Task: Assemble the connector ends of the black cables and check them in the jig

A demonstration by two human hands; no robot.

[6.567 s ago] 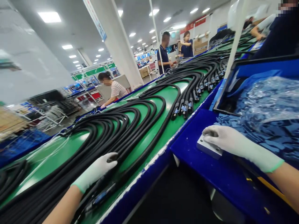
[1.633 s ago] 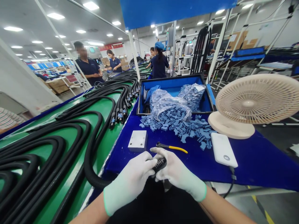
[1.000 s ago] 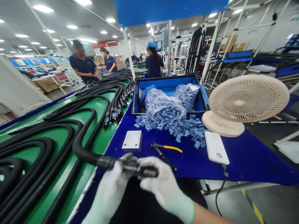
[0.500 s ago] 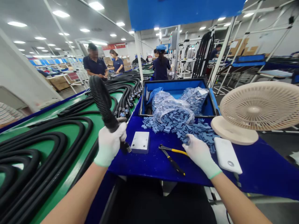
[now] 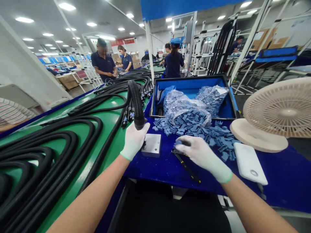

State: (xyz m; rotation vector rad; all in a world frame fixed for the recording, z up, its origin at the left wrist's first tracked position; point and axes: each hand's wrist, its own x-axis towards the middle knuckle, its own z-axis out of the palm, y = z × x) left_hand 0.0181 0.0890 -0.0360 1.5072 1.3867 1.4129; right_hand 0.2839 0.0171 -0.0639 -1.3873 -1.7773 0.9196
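My left hand [image 5: 134,137], in a white glove, is closed round the end of a black corrugated hose [image 5: 137,106]. The hose rises from my fist, and its lower fitting is beside the left side of a silver metal block [image 5: 152,144]. My right hand [image 5: 200,152], gloved too, pinches a small blue plastic clip [image 5: 179,142] between thumb and fingers. Below that hand lies a pair of pincers [image 5: 186,166], partly hidden by it. A pile of loose blue clips [image 5: 201,129] spreads on the blue table just beyond my right hand.
Behind the pile stands a black-rimmed bin [image 5: 190,78] with plastic bags of clips. A beige fan [image 5: 286,111] and a white power bank [image 5: 250,163] are at the right. Coiled black hoses [image 5: 70,145] cover the green bench [image 5: 110,118] leftward. Several people work farther back.
My left hand has brought the hose rightward to the block's left side. My right hand has moved left from the clip pile, now with a blue clip in its fingers. The view has shifted slightly.
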